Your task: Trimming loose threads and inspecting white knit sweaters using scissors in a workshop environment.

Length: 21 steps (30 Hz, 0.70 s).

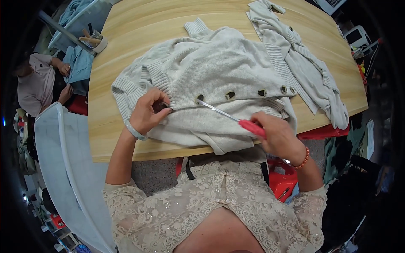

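A cream knitted cardigan (215,71) lies spread on the wooden table (147,21), with a row of dark buttons (230,95) along its front edge. My left hand (148,110) pinches the ribbed edge at the cardigan's left end. My right hand (276,134) grips the red handle of a slim metal-shafted tool (223,114). The tool's tip rests at the leftmost button (199,99). The cardigan's lower hem hangs over the table's near edge.
A second cream knitted garment (295,55) lies on the table's right side, draping over the edge. Another person (38,84) sits at the far left handling blue cloth (80,63). A grey chair back (63,168) stands at my left. Red stools (282,177) are under the table.
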Tool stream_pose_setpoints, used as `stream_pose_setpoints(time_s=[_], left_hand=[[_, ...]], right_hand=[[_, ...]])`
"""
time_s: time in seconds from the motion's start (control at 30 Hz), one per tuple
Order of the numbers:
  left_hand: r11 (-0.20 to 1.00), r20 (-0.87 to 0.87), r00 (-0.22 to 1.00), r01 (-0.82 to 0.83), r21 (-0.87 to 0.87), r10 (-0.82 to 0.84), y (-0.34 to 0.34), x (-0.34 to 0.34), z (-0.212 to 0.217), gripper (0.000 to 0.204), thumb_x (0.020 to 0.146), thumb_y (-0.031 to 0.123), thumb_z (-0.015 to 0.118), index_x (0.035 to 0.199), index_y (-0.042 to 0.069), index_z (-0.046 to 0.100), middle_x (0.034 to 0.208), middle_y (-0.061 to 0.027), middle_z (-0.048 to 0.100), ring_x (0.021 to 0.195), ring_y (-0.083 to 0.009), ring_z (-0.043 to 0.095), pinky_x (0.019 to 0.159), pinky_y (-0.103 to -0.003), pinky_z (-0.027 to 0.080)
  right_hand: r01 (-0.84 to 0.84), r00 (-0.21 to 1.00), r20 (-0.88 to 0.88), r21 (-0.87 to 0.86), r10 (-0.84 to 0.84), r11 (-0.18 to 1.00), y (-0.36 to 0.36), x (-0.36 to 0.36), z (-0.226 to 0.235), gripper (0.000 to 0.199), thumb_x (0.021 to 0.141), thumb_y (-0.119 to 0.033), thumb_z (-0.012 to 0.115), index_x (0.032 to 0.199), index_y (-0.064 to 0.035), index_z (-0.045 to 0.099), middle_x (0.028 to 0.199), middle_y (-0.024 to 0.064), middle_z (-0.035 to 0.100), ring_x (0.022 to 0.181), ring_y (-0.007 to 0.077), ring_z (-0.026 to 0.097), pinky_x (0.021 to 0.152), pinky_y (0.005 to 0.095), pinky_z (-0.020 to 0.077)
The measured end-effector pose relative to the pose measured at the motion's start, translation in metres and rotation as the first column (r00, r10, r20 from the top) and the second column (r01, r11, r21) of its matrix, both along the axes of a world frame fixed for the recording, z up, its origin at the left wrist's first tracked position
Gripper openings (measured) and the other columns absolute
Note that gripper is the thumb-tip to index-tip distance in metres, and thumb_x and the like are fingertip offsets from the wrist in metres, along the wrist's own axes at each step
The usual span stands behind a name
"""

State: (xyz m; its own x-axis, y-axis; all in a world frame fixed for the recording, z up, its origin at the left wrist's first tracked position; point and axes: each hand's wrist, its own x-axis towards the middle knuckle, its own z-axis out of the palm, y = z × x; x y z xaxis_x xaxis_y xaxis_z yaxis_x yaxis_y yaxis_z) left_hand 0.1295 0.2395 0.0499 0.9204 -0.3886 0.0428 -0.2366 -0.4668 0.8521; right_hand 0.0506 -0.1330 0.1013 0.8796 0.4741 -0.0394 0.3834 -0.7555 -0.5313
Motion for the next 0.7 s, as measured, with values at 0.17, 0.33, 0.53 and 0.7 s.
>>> stream_pose_setpoints(time_s=[0.17, 0.33, 0.53, 0.7], left_hand=[[1.0, -0.005, 1.0, 0.027, -0.005, -0.027, 0.007, 0.001, -0.002, 0.017, 0.072, -0.004, 0.071, 0.086, 0.001, 0.062, 0.087, -0.0063, 0.056, 0.082, -0.0172, 0.056, 0.073, -0.026, 0.044], [0.983, 0.259, 0.955, 0.109, 0.146, -0.144, 0.008, -0.004, 0.005, 0.023, 0.072, 0.003, 0.074, 0.093, 0.004, 0.065, 0.097, -0.009, 0.061, 0.097, -0.0253, 0.056, 0.083, -0.034, 0.044], [0.983, 0.495, 0.867, -0.03, 0.179, -0.063, -0.064, -0.017, 0.019, 0.034, 0.076, 0.008, 0.075, 0.108, 0.005, 0.063, 0.107, -0.0135, 0.06, 0.097, -0.0329, 0.058, 0.084, -0.04, 0.048], [0.969, 0.271, 0.951, 0.086, 0.23, -0.149, -0.085, 0.008, -0.009, 0.033, 0.076, 0.003, 0.076, 0.105, 0.002, 0.06, 0.097, -0.0128, 0.061, 0.082, -0.0263, 0.061, 0.074, -0.033, 0.05]], right_hand=[[-0.127, 0.982, -0.147, -0.072, 0.115, 0.989, 0.043, 0.016, -0.001, 0.028, 0.087, -0.017, 0.064, 0.109, -0.0071, 0.05, 0.077, 0.0155, 0.065, 0.073, 0.0379, 0.064, 0.064, 0.0463, 0.0474], [-0.104, 0.984, -0.14, 0.05, 0.11, 0.993, 0.033, 0.015, -0.003, 0.031, 0.086, -0.012, 0.065, 0.114, -0.0061, 0.052, 0.086, 0.0162, 0.064, 0.081, 0.0369, 0.064, 0.071, 0.0441, 0.0481], [0.026, 0.998, -0.053, 0.024, -0.024, 0.999, 0.003, -0.007, -0.005, 0.042, 0.079, -0.005, 0.067, 0.118, -0.0076, 0.053, 0.096, 0.0165, 0.064, 0.092, 0.0359, 0.063, 0.078, 0.0443, 0.0493], [0.099, 0.995, 0.027, -0.026, -0.099, 0.995, -0.014, -0.019, -0.002, 0.035, 0.082, -0.009, 0.066, 0.115, -0.0078, 0.054, 0.089, 0.0161, 0.066, 0.087, 0.0355, 0.065, 0.074, 0.0449, 0.0493]])
